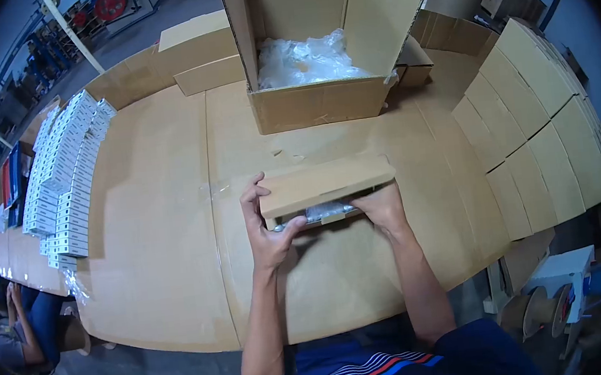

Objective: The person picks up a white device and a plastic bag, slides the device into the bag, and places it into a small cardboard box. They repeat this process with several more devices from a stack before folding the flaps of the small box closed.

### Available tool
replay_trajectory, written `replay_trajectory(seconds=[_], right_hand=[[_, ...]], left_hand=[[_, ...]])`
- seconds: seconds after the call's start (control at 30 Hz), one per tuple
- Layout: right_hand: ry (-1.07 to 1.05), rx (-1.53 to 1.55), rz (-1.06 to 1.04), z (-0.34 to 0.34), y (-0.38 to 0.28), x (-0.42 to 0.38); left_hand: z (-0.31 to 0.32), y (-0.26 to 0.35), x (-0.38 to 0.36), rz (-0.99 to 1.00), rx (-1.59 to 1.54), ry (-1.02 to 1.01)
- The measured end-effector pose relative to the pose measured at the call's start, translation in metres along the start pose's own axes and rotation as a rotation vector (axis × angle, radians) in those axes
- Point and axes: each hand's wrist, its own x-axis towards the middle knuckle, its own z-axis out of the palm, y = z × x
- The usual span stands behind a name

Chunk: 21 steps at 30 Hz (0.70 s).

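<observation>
A small brown cardboard box (326, 185) is held above the table in front of me, its long near side partly open. Clear plastic wrapping (326, 210) shows through the gap; what it wraps cannot be made out. My left hand (265, 224) is closed around the box's left end, fingers over the top edge and thumb at the lower edge of the opening. At the right end, my right hand (382, 207) reaches under the lid into the opening. Its fingertips are hidden inside.
Behind the small box stands a large open carton (321, 105) holding clear plastic bags (309, 58). White boxes (64, 172) are stacked at left, closed brown boxes (536, 133) at right. Cardboard covers the table (162, 260). A person (27, 337) sits at far left.
</observation>
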Motion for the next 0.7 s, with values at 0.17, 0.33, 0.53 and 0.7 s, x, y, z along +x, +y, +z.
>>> replay_trajectory(seconds=[0.17,0.33,0.53,0.7], right_hand=[[0.17,0.312,-0.113,0.004,0.021,-0.034],[0.237,-0.107,-0.404,0.017,0.009,-0.081],[0.299,-0.281,-0.308,0.033,-0.002,-0.085],[0.314,-0.238,-0.42,0.026,0.001,-0.079]], left_hand=[[-0.004,-0.004,-0.007,0.016,0.101,-0.005],[-0.007,-0.002,-0.009,-0.018,0.097,-0.018],[-0.017,-0.001,-0.008,-0.033,0.143,-0.12],[-0.022,0.0,-0.012,0.006,0.169,-0.147]])
